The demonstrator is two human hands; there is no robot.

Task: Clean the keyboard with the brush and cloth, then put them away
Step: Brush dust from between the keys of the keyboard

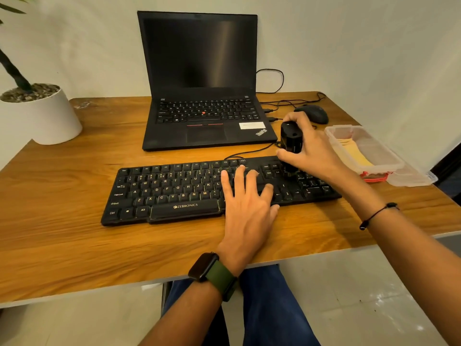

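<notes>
R hand point(309, 148) grips stubby black plastic brush point(291, 143) upright, bristles on black Zebronics keyboard point(174, 193) below; L hand point(247, 196) flat, fingers straight, alongside.

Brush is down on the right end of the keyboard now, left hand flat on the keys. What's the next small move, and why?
Probably sweep the brush leftward along the key rows. The right hand grips it upright with its bristles on the block right of the main keys, while the left hand lies flat, steadying the keyboard. The cloth lies in its container, so wiping likely comes later.

open laptop point(199, 83), mouse point(314, 113), potted plant point(40, 113)
</notes>
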